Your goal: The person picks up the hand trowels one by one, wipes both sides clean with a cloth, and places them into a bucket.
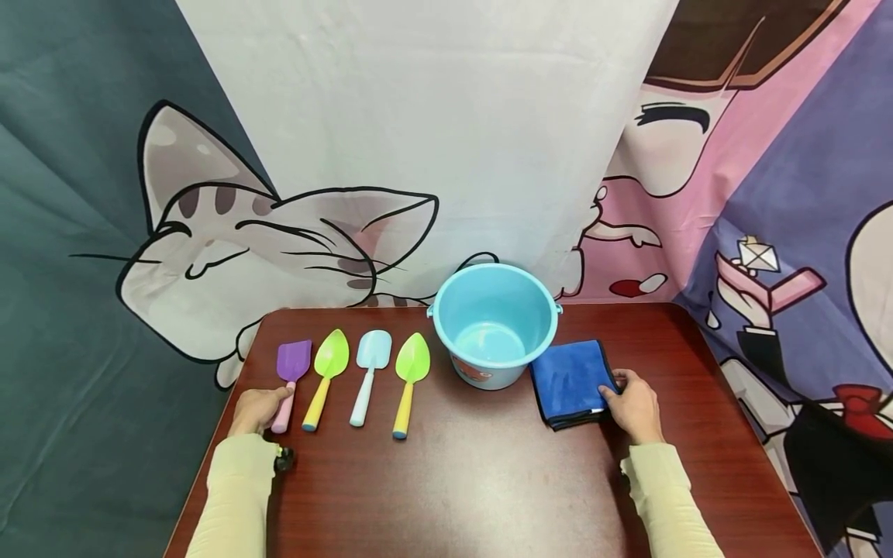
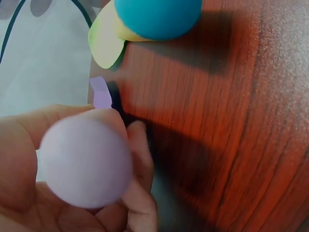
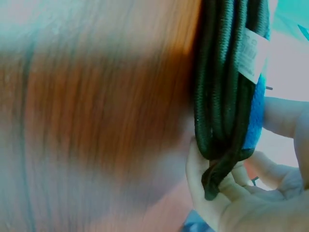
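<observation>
Clearly, each hand is with one thing on the brown wooden-looking table, if twelve o'clock is the side far from the person. The small shovel with flat purple blade and rounded pink handle lies just beside the palm of the left hand: its blade is at one o'clock from this hand, its handle at three o'clock. The left hand is closed around the handle, with the thumb on one side and bent fingers on the other, as its wrist view shows.

The folded square blue cloth with black edging lies at about ten o'clock from the right hand. This hand is only partly closed; it pinches the corner of the cloth, the thumb at the blue face and the fingers at the layered black edges, near which a white label shows.

At ten o'clock from the cloth stands the round light-blue bucket; whether they touch, I cannot tell. Between the left hand and the bucket, three more shovels lie apart in a row, blades towards twelve or one o'clock: a green-and-yellow one, a pale-blue one, another green-and-yellow one.
</observation>
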The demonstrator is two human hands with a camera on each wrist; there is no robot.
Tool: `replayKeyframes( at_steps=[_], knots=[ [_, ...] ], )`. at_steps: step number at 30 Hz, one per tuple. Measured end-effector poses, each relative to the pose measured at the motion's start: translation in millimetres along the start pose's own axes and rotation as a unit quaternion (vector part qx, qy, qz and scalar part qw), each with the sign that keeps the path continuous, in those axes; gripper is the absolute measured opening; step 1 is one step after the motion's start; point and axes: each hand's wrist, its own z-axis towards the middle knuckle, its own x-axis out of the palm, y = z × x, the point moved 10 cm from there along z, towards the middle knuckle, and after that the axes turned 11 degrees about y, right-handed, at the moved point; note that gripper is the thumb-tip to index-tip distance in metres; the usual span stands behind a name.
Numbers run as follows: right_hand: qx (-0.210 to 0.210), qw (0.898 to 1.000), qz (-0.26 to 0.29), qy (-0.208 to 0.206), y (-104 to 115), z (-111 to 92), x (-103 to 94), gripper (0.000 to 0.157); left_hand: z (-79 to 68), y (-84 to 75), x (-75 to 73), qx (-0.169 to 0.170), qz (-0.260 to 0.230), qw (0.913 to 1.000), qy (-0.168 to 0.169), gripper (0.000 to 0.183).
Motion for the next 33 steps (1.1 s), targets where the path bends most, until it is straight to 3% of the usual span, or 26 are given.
replayKeyframes(
  at_steps=[5, 11, 20, 25, 33],
  knots=[
    [0.012, 0.997, 0.063, 0.031, -3, 0, 3.3, 0.053, -3.5, -0.3, 1.3, -0.01, -0.008, 0.9999, -0.003, 0.079],
    [0.05, 0.988, 0.132, 0.064, -11, 0, 8.9, 0.061, -5.9, -1.8, 0.5, -0.003, -0.023, 0.9995, -0.021, 0.082],
    [0.052, 0.986, 0.116, 0.112, -3, -6, 14.2, 0.079, -5.6, 2.4, -0.8, 0.008, 0.0, 0.9983, -0.058, 0.07],
    [0.055, 0.985, 0.129, 0.097, -2, -9, 15.1, 0.068, -7.3, 2.9, -0.5, 0.013, -0.009, 0.9975, -0.068, 0.068],
    [0.072, 0.982, 0.17, 0.033, -7, -17, 4.0, 0.058, -18.1, 0.3, -4.4, 0.013, -0.007, 0.9967, -0.08, 0.072]
  ],
)
